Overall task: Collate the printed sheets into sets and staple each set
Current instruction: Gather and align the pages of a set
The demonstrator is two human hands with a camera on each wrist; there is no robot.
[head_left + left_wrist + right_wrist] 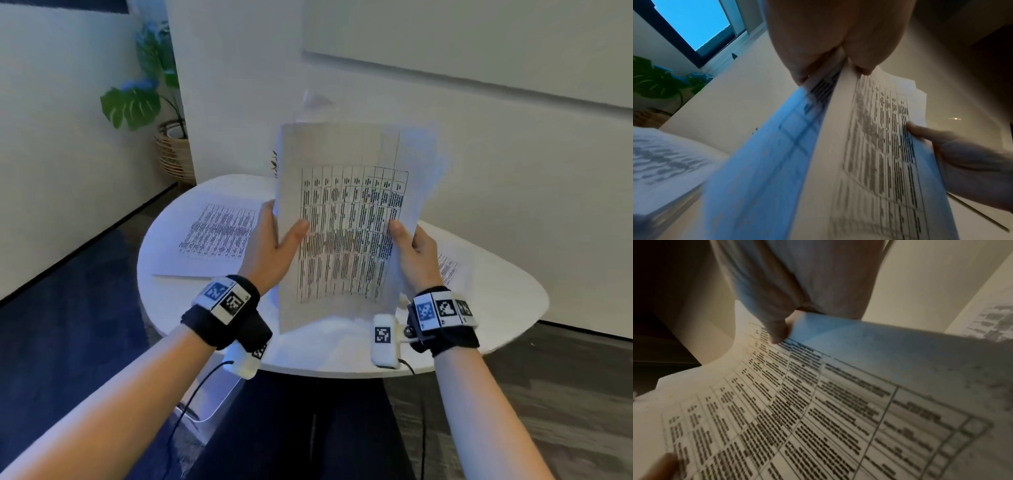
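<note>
I hold a set of printed sheets (346, 219) upright above the white table (496, 291), their printed tables facing me. My left hand (274, 240) grips the set's left edge, thumb on the front. My right hand (414, 250) grips its right edge the same way. In the left wrist view the sheets (869, 146) are pinched between thumb and fingers, and the pages fan apart slightly. In the right wrist view the thumb presses the top page (797, 402). No stapler is in sight.
A stack of printed sheets (219, 236) lies on the table's left part. Another printed sheet (448, 267) shows at the right behind my right hand. A potted plant in a wicker basket (171, 150) stands on the floor by the wall.
</note>
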